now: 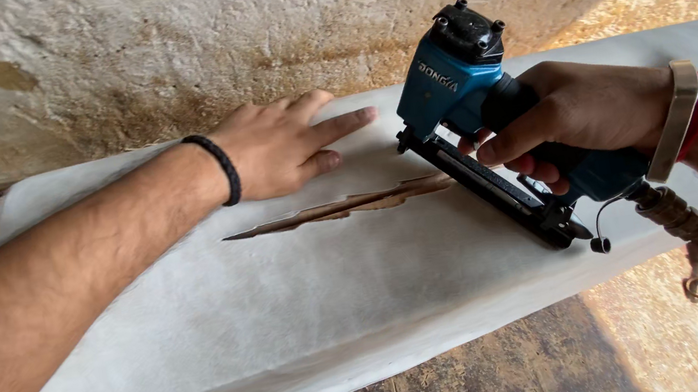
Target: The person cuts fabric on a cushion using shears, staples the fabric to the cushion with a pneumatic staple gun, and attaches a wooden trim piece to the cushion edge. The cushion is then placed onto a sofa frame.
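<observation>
a big white cloth point(294, 324) covers a long board, and a thin tear point(350, 205) in it runs left to right, showing brown wood. the tear lies between the two hands, just below the left hand point(282, 146), which presses flat with fingers spread. the right hand point(576, 111) grips a blue staple gun point(474, 104), its nose touching the tear's right end.
</observation>
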Available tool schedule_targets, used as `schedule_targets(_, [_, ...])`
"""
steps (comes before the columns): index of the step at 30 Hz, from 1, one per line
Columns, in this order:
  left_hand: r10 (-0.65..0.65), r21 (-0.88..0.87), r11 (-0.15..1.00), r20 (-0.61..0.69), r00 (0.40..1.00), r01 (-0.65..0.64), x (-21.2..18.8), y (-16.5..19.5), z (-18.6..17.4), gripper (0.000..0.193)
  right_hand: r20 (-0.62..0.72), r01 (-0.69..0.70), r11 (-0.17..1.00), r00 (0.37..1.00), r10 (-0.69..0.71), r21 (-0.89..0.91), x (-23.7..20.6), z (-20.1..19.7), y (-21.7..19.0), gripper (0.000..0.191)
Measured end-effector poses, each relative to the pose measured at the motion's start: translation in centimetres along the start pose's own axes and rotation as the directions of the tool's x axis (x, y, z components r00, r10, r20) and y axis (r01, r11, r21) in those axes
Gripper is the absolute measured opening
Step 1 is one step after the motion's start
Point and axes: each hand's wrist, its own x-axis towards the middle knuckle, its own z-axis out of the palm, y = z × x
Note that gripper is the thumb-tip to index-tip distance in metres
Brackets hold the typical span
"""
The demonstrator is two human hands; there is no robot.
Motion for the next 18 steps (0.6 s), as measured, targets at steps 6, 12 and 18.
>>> schedule_targets(6, [-0.039, -0.237, 0.971, -0.032, 0.999, 0.03, -6.2, -6.9, 1.7, 0.071, 0.102, 0.055, 0.998, 0.993, -0.053, -0.014, 1.8, 3.8, -4.9, 0.032])
schedule_targets(12, [-0.263, -0.174, 0.945, 0.098, 0.96, 0.276, -12.6, -10.3, 3.4, 0.08, 0.157, 0.105, 0.989, 0.984, -0.089, -0.1, 2.7, 7.9, -11.3, 0.027])
schedule_targets(18, [-0.17, -0.282, 0.949, -0.092, 0.981, 0.138, -15.6, -12.7, 5.1, 0.08, 0.215, 0.184, 0.973, 0.965, -0.153, -0.136, 3.3, 13.3, -17.8, 0.03])
